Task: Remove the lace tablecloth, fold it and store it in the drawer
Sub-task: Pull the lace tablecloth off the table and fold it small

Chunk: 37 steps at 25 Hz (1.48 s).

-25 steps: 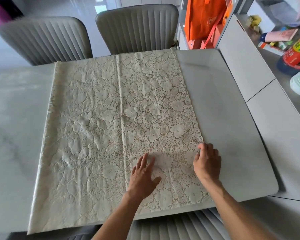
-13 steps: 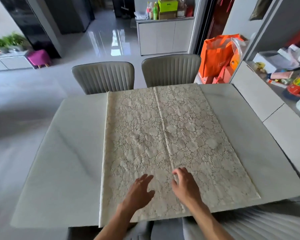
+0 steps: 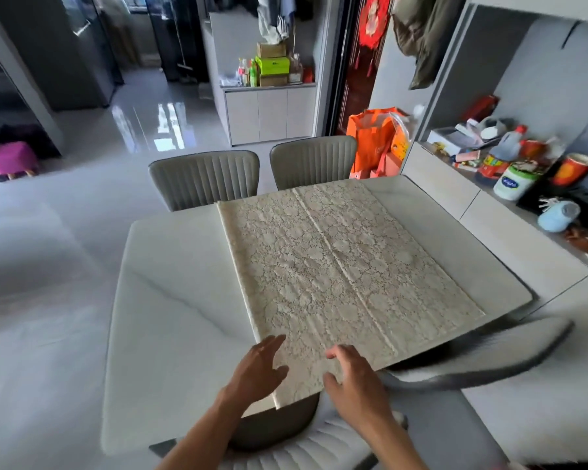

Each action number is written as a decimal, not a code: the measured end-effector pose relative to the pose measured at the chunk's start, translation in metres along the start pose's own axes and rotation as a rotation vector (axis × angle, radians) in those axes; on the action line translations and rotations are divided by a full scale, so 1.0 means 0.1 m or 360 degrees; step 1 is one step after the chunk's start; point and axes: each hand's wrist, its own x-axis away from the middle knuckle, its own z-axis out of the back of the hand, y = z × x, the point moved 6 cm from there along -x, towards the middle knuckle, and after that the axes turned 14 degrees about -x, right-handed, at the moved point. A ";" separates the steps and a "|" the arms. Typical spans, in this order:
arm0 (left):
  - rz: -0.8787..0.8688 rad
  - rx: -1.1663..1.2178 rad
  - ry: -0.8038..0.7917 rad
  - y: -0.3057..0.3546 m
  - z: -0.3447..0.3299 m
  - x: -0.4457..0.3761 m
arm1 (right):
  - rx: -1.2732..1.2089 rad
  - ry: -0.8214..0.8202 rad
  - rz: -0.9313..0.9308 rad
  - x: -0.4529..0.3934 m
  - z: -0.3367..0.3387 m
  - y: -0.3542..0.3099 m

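Observation:
The cream lace tablecloth (image 3: 336, 266) lies folded into a long strip down the middle of the white marble table (image 3: 170, 300), with a raised fold line running along its length. My left hand (image 3: 258, 371) rests with fingers spread on the cloth's near left corner. My right hand (image 3: 357, 378) lies flat on the near edge just beside it, fingers apart. Neither hand grips the fabric. No drawer shows clearly.
Two grey ribbed chairs (image 3: 207, 178) stand at the table's far side, another chair (image 3: 472, 364) at the near right. A side counter (image 3: 510, 239) on the right carries bottles and jars. An orange bag (image 3: 374, 140) sits behind it. Glossy floor lies to the left.
The view has risen and pulled back, showing more of the room. Both hands slid left along the cloth's near edge, from the right half to the near left corner.

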 end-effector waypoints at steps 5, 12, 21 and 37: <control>-0.0068 0.0023 0.0083 -0.55 0.15 0.89 | -0.0062 0.0068 0.0053 0.58 -0.64 -0.39; -0.0006 0.0105 0.0025 -1.51 0.61 1.68 | -0.0179 -0.0024 -0.0200 1.08 -1.51 -1.11; -0.0181 0.0292 -0.0017 -3.06 1.27 1.26 | -0.0249 0.0221 -0.0456 0.20 -2.79 -2.21; -0.0469 -0.0119 -0.0314 -3.73 1.81 -0.98 | -0.0587 0.0601 -0.1017 -1.69 -3.27 -1.90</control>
